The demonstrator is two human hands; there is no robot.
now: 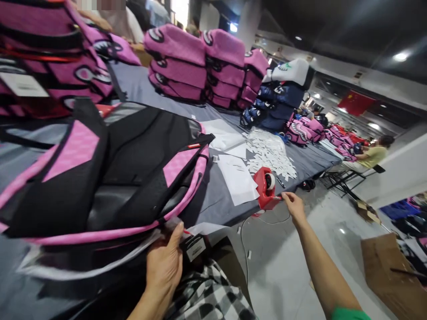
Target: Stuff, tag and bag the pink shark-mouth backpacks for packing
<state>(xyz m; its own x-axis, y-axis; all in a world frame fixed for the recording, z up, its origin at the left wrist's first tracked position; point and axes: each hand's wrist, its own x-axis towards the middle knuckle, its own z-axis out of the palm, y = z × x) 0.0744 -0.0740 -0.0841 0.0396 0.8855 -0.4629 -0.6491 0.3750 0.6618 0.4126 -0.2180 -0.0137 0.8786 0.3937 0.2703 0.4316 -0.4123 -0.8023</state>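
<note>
A black and pink backpack (pixel 133 146) lies on the table with its straps facing up. Along its near side runs a clear plastic bag (pixel 96 271), gathered beneath the pink piping. My left hand (pixel 163 258) is closed on the plastic at the backpack's near right edge, thumb on top. A hang tag (pixel 196 250) dangles just right of that thumb. At the table's edge stands a red tape dispenser (pixel 265 191) with a roll of tape in it. Thumb and forefinger pinched, my right hand (pixel 294 206) is at the dispenser's front end, on the tape's end.
White paper sheets (pixel 236 178) and a heap of small white slips (pixel 271 155) lie beyond the backpack. Stacked pink bags (pixel 180 62) and dark blue bags (pixel 276 102) stand behind. A cardboard box (pixel 390 271) sits on the floor at right. People work farther off.
</note>
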